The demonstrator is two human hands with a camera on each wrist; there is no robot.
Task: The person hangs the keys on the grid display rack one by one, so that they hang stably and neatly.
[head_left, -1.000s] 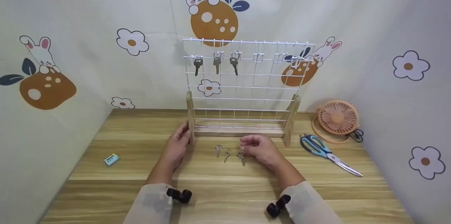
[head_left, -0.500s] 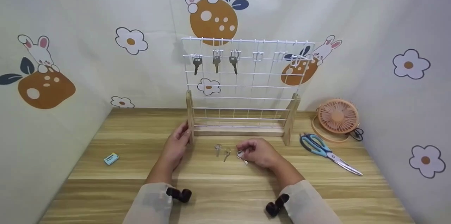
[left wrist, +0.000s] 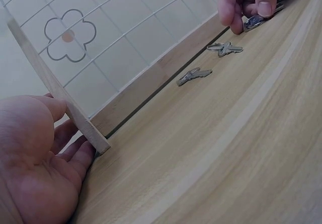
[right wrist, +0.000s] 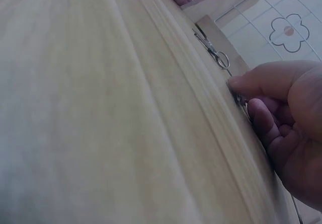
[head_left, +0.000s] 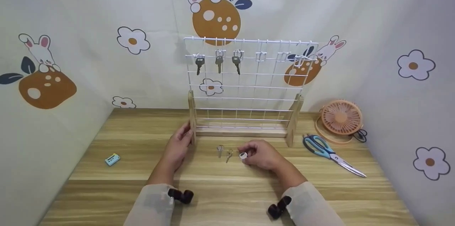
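Note:
A white wire grid rack (head_left: 249,86) on wooden legs stands at the back of the table. My left hand (head_left: 178,146) grips its left wooden leg (left wrist: 65,100), thumb on one side and fingers behind. My right hand (head_left: 265,154) pinches a key (head_left: 243,155) by its head at table level; in the right wrist view thumb and fingers mostly hide it. Left of it on the wood lie two more keys with rings, a nearer key (head_left: 229,155) and a farther key (head_left: 220,150). Several keys, such as the leftmost hung key (head_left: 200,64), hang from the rack's left hooks.
Bare white hooks (head_left: 283,57) line the grid's right side. Blue-handled scissors (head_left: 328,155) and an orange fan (head_left: 341,118) lie to the right on the wooden table (head_left: 227,197). A small light-blue box-like item (head_left: 112,159) is at the left.
My right hand has moved slightly down to the rightmost key on the table and taken it between thumb and fingers; the key has turned. My left hand stays at the rack's leg.

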